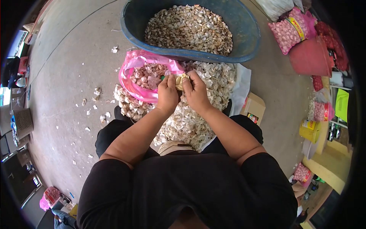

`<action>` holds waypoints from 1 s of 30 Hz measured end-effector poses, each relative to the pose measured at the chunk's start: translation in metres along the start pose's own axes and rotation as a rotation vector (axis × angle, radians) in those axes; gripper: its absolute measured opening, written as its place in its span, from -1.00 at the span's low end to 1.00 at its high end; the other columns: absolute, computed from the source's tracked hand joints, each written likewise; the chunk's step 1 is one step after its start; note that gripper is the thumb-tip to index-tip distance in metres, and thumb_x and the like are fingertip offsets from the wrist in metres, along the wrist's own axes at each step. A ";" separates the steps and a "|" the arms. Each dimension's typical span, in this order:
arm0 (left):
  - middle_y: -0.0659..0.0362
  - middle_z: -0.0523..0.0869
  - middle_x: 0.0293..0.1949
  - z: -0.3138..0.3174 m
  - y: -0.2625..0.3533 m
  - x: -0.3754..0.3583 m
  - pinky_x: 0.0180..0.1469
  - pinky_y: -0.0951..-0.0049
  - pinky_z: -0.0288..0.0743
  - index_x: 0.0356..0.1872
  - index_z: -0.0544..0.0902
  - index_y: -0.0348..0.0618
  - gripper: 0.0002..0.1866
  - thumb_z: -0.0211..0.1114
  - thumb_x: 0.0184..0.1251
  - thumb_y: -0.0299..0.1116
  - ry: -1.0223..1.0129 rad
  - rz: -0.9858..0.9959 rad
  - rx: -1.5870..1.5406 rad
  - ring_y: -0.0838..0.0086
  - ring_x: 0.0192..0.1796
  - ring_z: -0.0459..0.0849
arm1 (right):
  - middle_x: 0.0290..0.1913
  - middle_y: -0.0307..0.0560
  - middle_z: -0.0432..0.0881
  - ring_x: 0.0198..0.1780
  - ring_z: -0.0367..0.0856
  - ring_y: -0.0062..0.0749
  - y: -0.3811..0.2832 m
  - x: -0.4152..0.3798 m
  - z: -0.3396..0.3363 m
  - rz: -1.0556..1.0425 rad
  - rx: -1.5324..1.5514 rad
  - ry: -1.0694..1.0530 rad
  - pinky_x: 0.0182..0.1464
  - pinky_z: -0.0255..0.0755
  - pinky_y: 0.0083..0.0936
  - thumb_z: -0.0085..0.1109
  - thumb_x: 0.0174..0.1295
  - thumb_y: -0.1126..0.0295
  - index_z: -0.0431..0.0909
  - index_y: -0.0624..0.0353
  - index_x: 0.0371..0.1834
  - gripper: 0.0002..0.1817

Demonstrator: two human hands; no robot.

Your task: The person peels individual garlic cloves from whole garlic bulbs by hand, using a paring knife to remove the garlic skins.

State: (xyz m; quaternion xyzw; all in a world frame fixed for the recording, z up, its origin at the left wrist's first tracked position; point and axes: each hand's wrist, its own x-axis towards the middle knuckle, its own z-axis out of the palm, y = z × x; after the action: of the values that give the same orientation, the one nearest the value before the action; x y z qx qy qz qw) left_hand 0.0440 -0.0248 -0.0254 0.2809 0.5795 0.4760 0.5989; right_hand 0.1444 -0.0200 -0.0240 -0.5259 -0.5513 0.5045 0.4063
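Observation:
Both hands meet in front of me over a pile of papery garlic skins (187,128). The fingers of my right hand (196,91) pinch a pale yellowish garlic bulb (182,81). My left hand (167,93) is closed against the bulb's other side, thumb up. A small green object (162,78) shows at the left fingers; its kind is hidden. Just beyond the left hand, an open pink bag (127,82) holds garlic bulbs (146,74). More bulbs (129,105) lie outside it. A big dark blue tub (248,47) behind contains many loose cloves (187,28).
A white sheet (243,82) lies under the skins. A cardboard box (252,107) stands to the right. Farther right are pink net bags of garlic (286,32), a red tub (310,57) and a yellow bucket (309,131). Skin scraps (97,92) dot the floor at left.

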 end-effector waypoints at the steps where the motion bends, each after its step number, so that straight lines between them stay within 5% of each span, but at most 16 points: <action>1: 0.21 0.48 -0.53 -0.002 0.004 0.000 -0.52 0.61 0.29 -0.33 0.43 -0.26 -0.76 -0.13 0.33 -0.30 -0.022 -0.047 0.025 0.62 -0.52 0.41 | -0.52 -0.30 0.32 -0.49 0.25 -0.72 -0.005 0.002 -0.002 0.019 -0.012 -0.023 -0.47 0.21 -0.71 -0.11 0.23 0.43 0.31 0.23 -0.38 -0.90; 3: 0.19 0.49 -0.51 -0.005 0.011 0.002 -0.53 0.60 0.29 -0.27 0.41 -0.30 -0.76 -0.11 0.33 -0.30 -0.066 -0.138 0.075 0.62 -0.52 0.41 | -0.51 -0.25 0.38 -0.49 0.30 -0.67 -0.002 0.009 -0.007 0.053 -0.011 -0.053 -0.47 0.24 -0.68 -0.08 0.22 0.38 0.34 0.23 -0.34 -0.86; 7: 0.05 0.53 -0.60 -0.004 -0.004 0.007 -0.56 0.54 0.40 -0.23 0.35 -0.32 -0.78 -0.08 0.30 -0.34 -0.044 0.301 0.523 0.48 -0.55 0.56 | -0.47 -0.14 0.50 -0.47 0.42 -0.55 0.011 0.018 -0.014 0.169 0.156 -0.099 -0.42 0.33 -0.59 0.01 0.18 0.24 0.37 0.23 -0.26 -0.74; 10: 0.04 0.56 -0.50 -0.004 0.003 0.002 -0.48 0.51 0.47 -0.15 0.30 -0.31 -0.79 -0.10 0.28 -0.39 -0.115 0.213 0.417 0.40 -0.46 0.60 | -0.42 -0.11 0.52 -0.39 0.49 -0.49 0.014 0.022 -0.023 0.123 -0.100 -0.153 -0.34 0.38 -0.57 0.13 0.09 0.26 0.35 0.20 -0.21 -0.69; 13: 0.10 0.53 -0.36 -0.008 0.018 0.004 -0.29 0.47 0.48 -0.11 0.33 -0.32 -0.78 -0.12 0.28 -0.43 -0.242 -0.131 -0.002 0.46 -0.32 0.55 | -0.38 -0.08 0.54 -0.37 0.52 -0.46 0.011 0.029 -0.031 -0.004 -0.121 -0.173 -0.34 0.39 -0.55 0.18 0.00 0.39 0.32 0.20 -0.18 -0.67; 16: 0.09 0.52 -0.32 -0.020 0.010 0.019 -0.32 0.43 0.53 -0.14 0.28 -0.26 -0.80 -0.06 0.23 -0.44 -0.380 -0.215 -0.278 0.29 -0.30 0.60 | -0.40 -0.11 0.50 -0.39 0.49 -0.39 -0.012 0.023 -0.032 -0.080 -0.201 -0.076 -0.35 0.37 -0.51 0.23 -0.07 0.42 0.37 0.19 -0.24 -0.68; 19: 0.11 0.50 -0.35 -0.021 0.008 0.020 -0.28 0.42 0.54 -0.17 0.26 -0.24 -0.81 -0.03 0.21 -0.47 -0.287 -0.234 -0.364 0.36 -0.30 0.57 | -0.44 -0.14 0.44 -0.38 0.45 -0.30 -0.018 0.023 -0.033 -0.644 -0.696 0.177 -0.34 0.37 -0.45 0.27 -0.18 0.45 0.45 0.16 -0.37 -0.73; 26: 0.11 0.50 -0.32 -0.022 0.008 0.020 -0.24 0.41 0.53 -0.17 0.24 -0.22 -0.74 0.06 0.13 -0.54 -0.300 -0.207 -0.417 0.40 -0.29 0.55 | -0.45 -0.15 0.42 -0.40 0.44 -0.26 -0.014 0.014 -0.021 -0.409 -0.543 0.041 -0.37 0.36 -0.44 0.26 -0.25 0.50 0.52 0.15 -0.44 -0.78; 30: 0.10 0.50 -0.19 -0.024 0.008 0.019 -0.13 0.34 0.49 -0.01 0.26 -0.23 -0.66 0.03 0.17 -0.57 -0.348 -0.171 -0.393 0.38 -0.21 0.55 | -0.46 -0.15 0.43 -0.43 0.48 -0.32 -0.014 0.016 -0.024 -0.346 -0.393 0.006 -0.37 0.38 -0.50 0.24 -0.24 0.55 0.52 0.17 -0.44 -0.79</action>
State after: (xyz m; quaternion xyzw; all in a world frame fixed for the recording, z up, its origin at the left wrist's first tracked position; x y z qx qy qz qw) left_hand 0.0163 -0.0102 -0.0305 0.1869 0.3858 0.4716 0.7706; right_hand 0.1634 -0.0005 -0.0078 -0.4941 -0.7190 0.3092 0.3784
